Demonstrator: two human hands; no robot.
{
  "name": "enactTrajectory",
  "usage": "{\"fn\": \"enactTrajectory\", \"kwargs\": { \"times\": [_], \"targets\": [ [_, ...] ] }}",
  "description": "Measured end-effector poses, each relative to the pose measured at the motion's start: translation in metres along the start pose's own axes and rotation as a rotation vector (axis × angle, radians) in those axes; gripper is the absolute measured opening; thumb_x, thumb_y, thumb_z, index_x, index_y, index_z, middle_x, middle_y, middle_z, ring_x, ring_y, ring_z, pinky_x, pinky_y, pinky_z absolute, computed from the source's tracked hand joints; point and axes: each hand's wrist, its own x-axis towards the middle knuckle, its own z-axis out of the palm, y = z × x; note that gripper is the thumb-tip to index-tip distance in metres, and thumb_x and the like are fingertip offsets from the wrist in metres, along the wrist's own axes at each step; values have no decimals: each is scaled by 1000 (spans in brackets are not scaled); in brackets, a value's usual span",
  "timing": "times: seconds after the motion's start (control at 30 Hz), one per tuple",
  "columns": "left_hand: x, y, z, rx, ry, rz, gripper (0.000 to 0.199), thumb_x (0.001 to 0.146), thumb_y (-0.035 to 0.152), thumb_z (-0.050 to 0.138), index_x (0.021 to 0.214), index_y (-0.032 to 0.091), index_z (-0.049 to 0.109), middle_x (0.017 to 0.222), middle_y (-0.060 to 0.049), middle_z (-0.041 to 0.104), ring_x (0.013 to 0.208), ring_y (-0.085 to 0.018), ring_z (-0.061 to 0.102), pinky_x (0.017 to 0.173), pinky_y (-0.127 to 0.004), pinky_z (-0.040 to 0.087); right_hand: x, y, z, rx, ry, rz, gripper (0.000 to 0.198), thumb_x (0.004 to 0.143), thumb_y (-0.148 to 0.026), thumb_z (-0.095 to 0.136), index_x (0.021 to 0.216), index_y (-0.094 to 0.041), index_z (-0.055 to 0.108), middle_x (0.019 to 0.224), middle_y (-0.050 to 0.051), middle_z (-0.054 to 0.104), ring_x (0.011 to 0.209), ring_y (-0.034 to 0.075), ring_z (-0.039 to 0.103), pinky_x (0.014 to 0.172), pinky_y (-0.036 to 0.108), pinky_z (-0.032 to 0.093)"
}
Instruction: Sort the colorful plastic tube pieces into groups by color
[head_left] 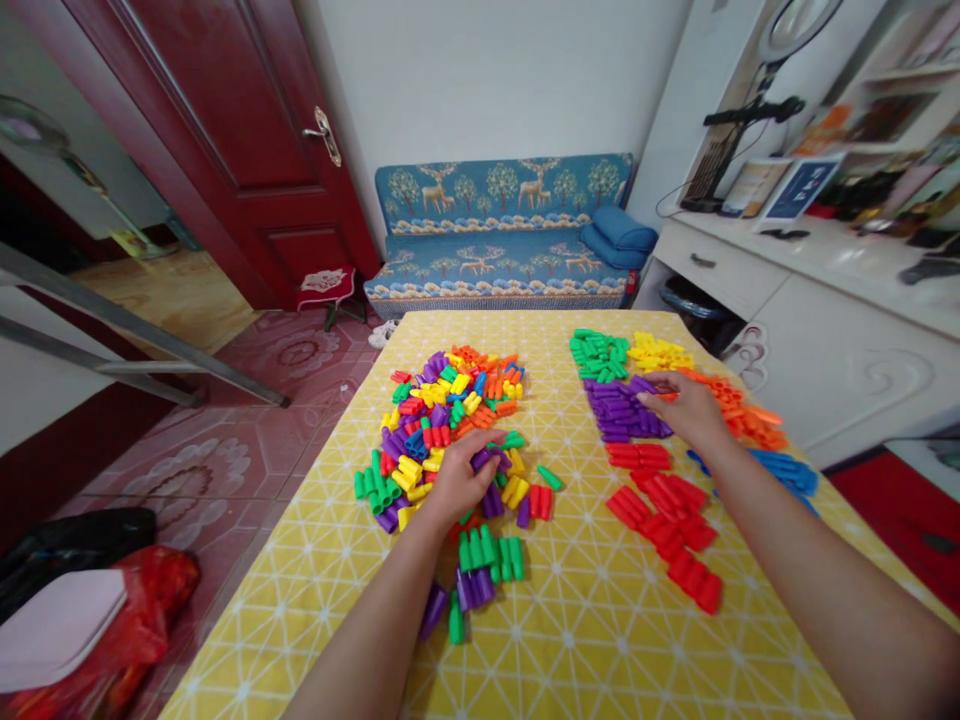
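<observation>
My left hand [461, 478] is at the right side of a mixed pile of bullet-shaped plastic building pieces [435, 392], its fingers closed on a purple plastic piece [481, 459]. My right hand [686, 408] reaches over the sorted heaps and pinches another purple piece [642, 385] above the purple heap [619, 410]. Around it lie a green heap [598, 355], a yellow heap [660, 352], an orange heap [739, 412], blue pieces [784, 470] partly behind my right forearm, and red pieces [671, 510]. Green joined pieces [491, 553] lie near my left wrist.
A yellow patterned cloth [562, 640] covers the table. Beyond it stands a blue sofa [495, 260]. At the right is a white cabinet [840, 340]; at the left are a metal ladder frame [142, 367], a small stool [328, 287] and bags [161, 600] on the floor.
</observation>
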Motion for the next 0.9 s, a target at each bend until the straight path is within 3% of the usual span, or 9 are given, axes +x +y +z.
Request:
{"fn": "enactTrajectory", "kwargs": {
  "times": [0.13, 0.4, 0.53, 0.67, 0.8, 0.9],
  "targets": [
    [0, -2, -1, -18, 31, -5, 41, 76, 3, 52, 112, 17, 66, 109, -8, 68, 104, -21, 64, 93, -36, 50, 5, 3, 15, 11, -76, -3, 33, 68, -26, 70, 99, -17, 71, 97, 7, 75, 87, 24, 69, 82, 38, 53],
    [-1, -4, -1, -81, 5, 64, 64, 59, -5, 43, 115, 19, 65, 120, -7, 61, 114, -23, 57, 101, -41, 45, 9, 5, 22, -74, -47, -24, 29, 73, -24, 65, 100, -18, 73, 98, 8, 75, 87, 25, 70, 83, 39, 54],
    [-2, -8, 0, -114, -7, 81, 66, 63, -6, 40, 119, 21, 63, 132, -8, 54, 127, -24, 49, 110, -45, 38, 3, -7, 23, -102, 30, -167, 25, 77, -27, 61, 97, -18, 74, 104, 10, 73, 101, 28, 67, 93, 43, 50],
    [-2, -13, 3, -119, 36, 59, 65, 76, -3, 41, 136, 23, 50, 140, -9, 52, 133, -23, 46, 114, -46, 33, -30, -47, 39, 67, 51, -322, 23, 82, -30, 58, 96, -20, 72, 107, 10, 71, 105, 26, 64, 97, 45, 47],
    [-3, -15, 6, -182, 69, 10, 58, 90, 10, 45, 146, 25, 35, 141, -10, 53, 132, -22, 49, 114, -46, 35, -90, -100, 69, 325, -162, -371, 22, 82, -27, 59, 101, -23, 70, 113, 8, 69, 109, 24, 62, 97, 43, 48],
    [-3, -13, 8, -245, 74, -42, 60, 89, 14, 52, 146, 24, 35, 139, -10, 55, 127, -23, 54, 109, -43, 41, -131, -127, 92, 462, -289, -284, 33, 82, -24, 59, 115, -23, 64, 117, 9, 67, 102, 21, 64, 87, 38, 53]
  ]
}}
